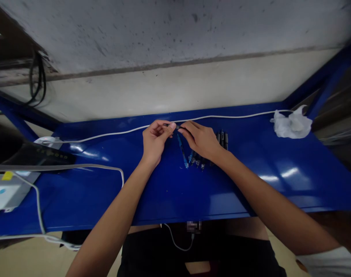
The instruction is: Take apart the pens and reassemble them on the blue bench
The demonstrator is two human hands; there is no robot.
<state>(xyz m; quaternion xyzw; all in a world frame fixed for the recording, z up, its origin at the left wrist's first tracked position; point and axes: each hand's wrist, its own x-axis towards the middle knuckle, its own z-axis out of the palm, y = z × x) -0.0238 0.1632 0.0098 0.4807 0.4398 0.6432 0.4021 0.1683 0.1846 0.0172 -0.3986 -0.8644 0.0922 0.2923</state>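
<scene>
Over the blue shelf top, my left hand (pixel 154 143) pinches a dark, slim pen (pixel 178 127) between thumb and fingers. The fingertips of my right hand (pixel 202 139) are closed on the other end of the same pen, which lies roughly level between the hands. Just below them, a blue translucent pen (pixel 182 151) rests on the surface. Several dark pens (pixel 222 139) lie side by side, partly hidden under my right hand and wrist. Clear pen ends (pixel 197 163) stick out below that hand.
A white cable (pixel 212 116) runs along the back of the blue shelf (pixel 169 200). A crumpled white plastic bag (pixel 292 122) sits at the right. On the left are a black bag-like item (pixel 52 154), a white box (pixel 12 194) and more cables (pixel 77 167).
</scene>
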